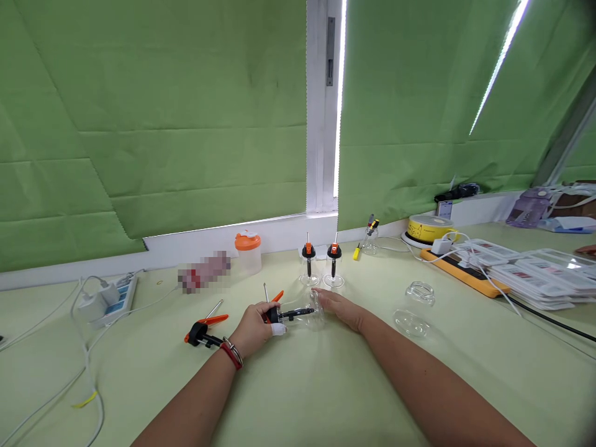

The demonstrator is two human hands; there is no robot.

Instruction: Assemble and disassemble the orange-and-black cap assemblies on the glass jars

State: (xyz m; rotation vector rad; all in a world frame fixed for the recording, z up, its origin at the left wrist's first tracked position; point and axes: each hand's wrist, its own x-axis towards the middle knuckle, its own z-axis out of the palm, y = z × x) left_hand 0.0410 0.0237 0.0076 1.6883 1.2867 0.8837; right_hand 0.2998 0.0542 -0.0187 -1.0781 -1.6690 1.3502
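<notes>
My left hand [257,328] is closed around a black and orange hand pump [284,314] whose nozzle points right into a clear plastic cup [313,313] lying on its side. My right hand [339,307] rests against that cup's far side, fingers stretched along it. A second pump [205,330] with an orange handle lies on the table [326,385] just left of my left wrist. Two clear cups [309,268] with black and orange valve tops stand upright behind my hands.
A clear jar [414,308] lies on its side to the right. Farther right sit stacked trays [535,273], an orange-edged board, cables and a yellow round tin [431,228]. A lidded cup [248,251] stands at the back, and a power strip [112,299] with cords at the left.
</notes>
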